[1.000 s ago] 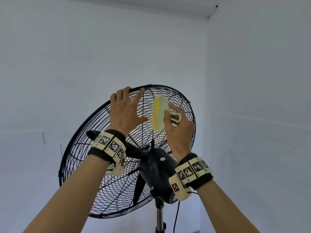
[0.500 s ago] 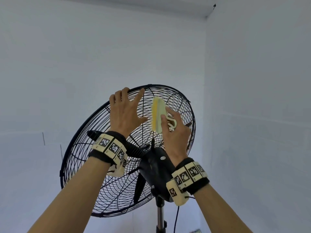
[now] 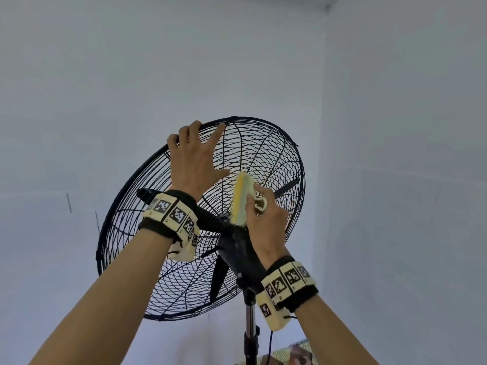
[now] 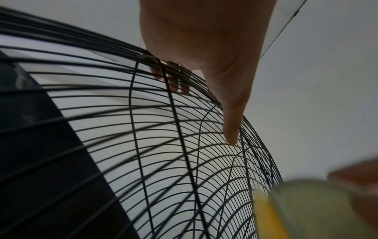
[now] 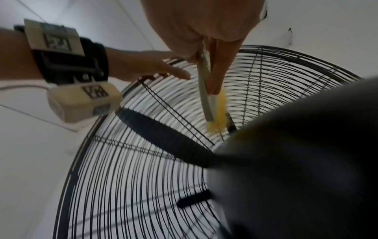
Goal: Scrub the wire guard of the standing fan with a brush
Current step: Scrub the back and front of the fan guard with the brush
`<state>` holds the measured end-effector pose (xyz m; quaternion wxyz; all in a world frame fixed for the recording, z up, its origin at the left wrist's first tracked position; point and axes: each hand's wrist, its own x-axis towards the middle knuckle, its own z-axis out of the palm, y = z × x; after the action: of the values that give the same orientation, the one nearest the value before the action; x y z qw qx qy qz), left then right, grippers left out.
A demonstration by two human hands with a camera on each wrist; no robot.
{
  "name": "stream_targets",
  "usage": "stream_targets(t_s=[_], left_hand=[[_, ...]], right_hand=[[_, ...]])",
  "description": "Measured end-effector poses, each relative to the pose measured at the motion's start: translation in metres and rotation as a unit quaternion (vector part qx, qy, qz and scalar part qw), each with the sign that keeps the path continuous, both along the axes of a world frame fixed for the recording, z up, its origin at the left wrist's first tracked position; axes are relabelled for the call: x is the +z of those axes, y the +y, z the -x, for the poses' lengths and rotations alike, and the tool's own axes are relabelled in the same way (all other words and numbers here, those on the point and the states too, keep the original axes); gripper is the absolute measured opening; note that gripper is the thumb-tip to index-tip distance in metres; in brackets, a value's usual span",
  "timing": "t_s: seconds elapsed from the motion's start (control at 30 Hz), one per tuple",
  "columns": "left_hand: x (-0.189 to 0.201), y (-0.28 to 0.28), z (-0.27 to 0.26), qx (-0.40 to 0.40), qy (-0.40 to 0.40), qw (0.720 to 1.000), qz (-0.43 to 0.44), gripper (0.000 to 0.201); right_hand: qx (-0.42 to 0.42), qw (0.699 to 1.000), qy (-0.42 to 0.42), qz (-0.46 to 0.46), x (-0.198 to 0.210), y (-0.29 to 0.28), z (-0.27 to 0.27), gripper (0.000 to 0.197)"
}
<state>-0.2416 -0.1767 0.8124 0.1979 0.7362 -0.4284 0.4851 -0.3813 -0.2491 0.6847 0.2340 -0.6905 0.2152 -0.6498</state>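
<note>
Guard (image 3: 266, 154) sits centre frame in the head view, black wire dome tilted back, rear side toward the camera, rim running from lower left up to top centre. Brush (image 3: 241, 198) is on the wires just above the motor housing (image 3: 242, 256), yellow bristles against the guard, its lower end nearly at the housing edge. Right hand (image 3: 266, 219) grips the brush by its loop handle, fingers curled round it. Left hand (image 3: 195, 159) rests spread on the upper-left rim — index finger flat, the other fingertips hooked over the rim, visible through the wires in the left wrist view. Open wire to the right of the brush and across the lower half; blades (image 3: 218, 280) behind the wires. Pole (image 3: 250, 325) runs down out of frame — plain walls all round.
</note>
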Motion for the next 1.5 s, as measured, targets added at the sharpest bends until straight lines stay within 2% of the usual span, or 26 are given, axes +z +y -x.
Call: stream_targets(t_s=[0.1, 0.23, 0.33, 0.43, 0.5, 0.6, 0.7, 0.8, 0.87, 1.0, 1.07, 1.13, 1.27, 1.4, 1.5], left_hand=[[-0.002, 0.005, -0.003, 0.009, 0.012, 1.000, -0.003, 0.111], [-0.006, 0.007, -0.003, 0.013, 0.007, 1.000, 0.002, 0.110], [-0.007, 0.006, -0.001, 0.007, 0.004, 1.000, 0.009, 0.110], [-0.008, 0.009, -0.004, 0.004, 0.008, 1.000, 0.011, 0.110], [-0.009, 0.010, -0.006, 0.003, 0.008, 1.000, 0.008, 0.110], [-0.008, 0.009, -0.005, 0.001, 0.005, 1.000, 0.009, 0.109], [-0.007, 0.008, -0.002, -0.002, 0.007, 1.000, 0.005, 0.109], [-0.008, 0.008, -0.004, -0.006, 0.010, 1.000, 0.007, 0.109], [-0.008, 0.009, -0.007, -0.009, 0.012, 1.000, 0.010, 0.109], [-0.008, 0.009, -0.004, -0.013, 0.012, 1.000, 0.008, 0.109], [-0.008, 0.009, -0.003, -0.013, 0.012, 1.000, 0.007, 0.109], [-0.008, 0.009, -0.005, -0.016, 0.013, 1.000, 0.012, 0.108], [-0.009, 0.008, -0.009, -0.017, 0.009, 1.000, 0.015, 0.109], [-0.009, 0.008, -0.004, -0.016, 0.010, 1.000, 0.012, 0.109], [-0.009, 0.007, -0.004, -0.012, 0.011, 1.000, 0.011, 0.108]], right_hand=[[-0.011, 0.999, 0.036, -0.032, -0.028, -0.010, -0.007, 0.023], [-0.020, 0.999, -0.008, -0.037, -0.010, -0.009, -0.004, 0.014], [0.023, 0.995, -0.075, -0.067, 0.001, -0.005, -0.007, 0.012], [0.018, 0.994, -0.049, -0.100, -0.012, -0.011, -0.015, 0.013], [0.027, 0.985, -0.047, -0.165, -0.022, -0.016, -0.017, 0.010], [0.024, 0.976, -0.054, -0.208, -0.019, -0.023, -0.021, 0.008], [0.068, 0.969, -0.068, -0.229, -0.004, -0.026, -0.025, 0.003], [0.149, 0.942, -0.161, -0.253, 0.015, -0.016, -0.016, 0.010], [0.175, 0.931, -0.188, -0.259, 0.016, -0.012, -0.010, 0.011], [0.105, 0.938, -0.159, -0.289, -0.011, -0.015, -0.015, 0.007], [0.094, 0.941, -0.142, -0.293, -0.013, -0.014, -0.019, 0.007], [0.114, 0.941, -0.145, -0.283, -0.001, -0.012, -0.019, 0.006], [0.185, 0.914, -0.225, -0.282, 0.014, -0.007, -0.010, 0.005], [0.149, 0.903, -0.217, -0.340, -0.012, -0.009, -0.016, 0.008], [0.155, 0.904, -0.202, -0.342, -0.009, -0.007, -0.021, 0.008]])
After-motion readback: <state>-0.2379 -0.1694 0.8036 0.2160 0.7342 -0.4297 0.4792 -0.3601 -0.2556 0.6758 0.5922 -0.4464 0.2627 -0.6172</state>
